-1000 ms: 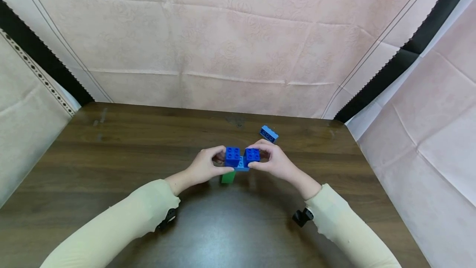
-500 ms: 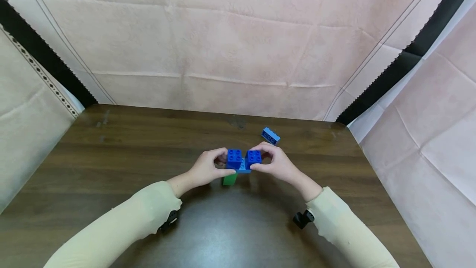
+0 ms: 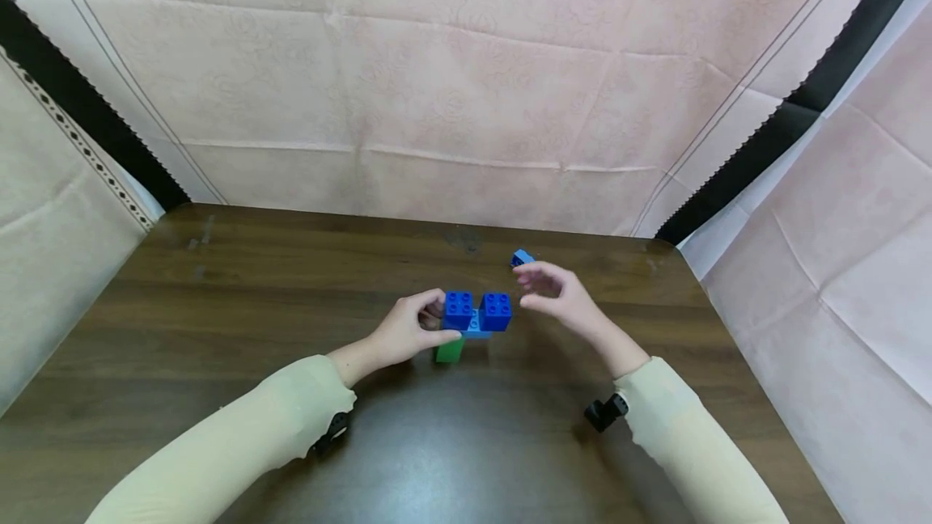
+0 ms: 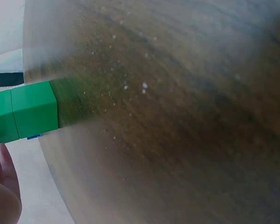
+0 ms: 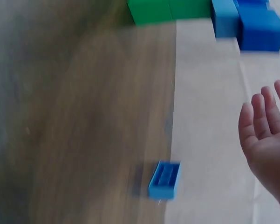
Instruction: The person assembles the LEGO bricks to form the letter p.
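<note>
My left hand (image 3: 404,331) pinches the left dark blue toy brick (image 3: 458,310) at the top of a small brick build. A second dark blue brick (image 3: 495,312) sits to its right, a gap between them, both on a light blue brick (image 3: 476,325). Green bricks (image 4: 36,109) form the column underneath, standing on the table. My right hand (image 3: 559,296) is apart from the build, fingers loosely bent and holding nothing. Beyond its fingertips lies a loose blue brick (image 3: 521,257), partly hidden in the head view; the right wrist view shows its hollow side.
The brown wooden table (image 3: 291,265) ends at a pale cloth wall (image 3: 437,103) behind the loose brick. Similar cloth hangs on both sides. Black wrist cameras are worn at the sleeves, the right one (image 3: 606,412) close above the table.
My right hand has let go of the right dark blue brick and moved right and slightly away, now covering part of the loose brick. My left hand and the build have stayed put.
</note>
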A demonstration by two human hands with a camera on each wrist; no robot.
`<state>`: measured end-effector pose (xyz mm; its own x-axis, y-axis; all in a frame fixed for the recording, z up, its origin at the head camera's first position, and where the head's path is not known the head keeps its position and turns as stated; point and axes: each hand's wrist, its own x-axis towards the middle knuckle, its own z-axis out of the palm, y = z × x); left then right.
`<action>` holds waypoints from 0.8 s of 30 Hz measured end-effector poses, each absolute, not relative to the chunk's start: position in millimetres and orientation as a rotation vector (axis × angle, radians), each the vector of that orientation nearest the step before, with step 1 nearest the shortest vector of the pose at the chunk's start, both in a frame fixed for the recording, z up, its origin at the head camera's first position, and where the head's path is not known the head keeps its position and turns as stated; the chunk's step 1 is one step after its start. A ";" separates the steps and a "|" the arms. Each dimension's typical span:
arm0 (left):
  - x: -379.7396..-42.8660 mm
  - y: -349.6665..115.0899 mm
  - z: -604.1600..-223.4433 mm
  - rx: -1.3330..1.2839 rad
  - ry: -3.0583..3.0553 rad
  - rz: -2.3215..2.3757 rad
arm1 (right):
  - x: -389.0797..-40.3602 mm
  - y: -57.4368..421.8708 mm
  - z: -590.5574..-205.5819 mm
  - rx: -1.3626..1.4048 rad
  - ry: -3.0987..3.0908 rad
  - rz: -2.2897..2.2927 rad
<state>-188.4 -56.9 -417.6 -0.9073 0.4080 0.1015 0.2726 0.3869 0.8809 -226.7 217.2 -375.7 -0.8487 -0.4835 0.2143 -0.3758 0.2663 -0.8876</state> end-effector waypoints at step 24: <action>-186.1 -55.5 -415.6 0.621 2.474 1.583 | -302.9 232.5 -419.9 0.385 2.503 -1.587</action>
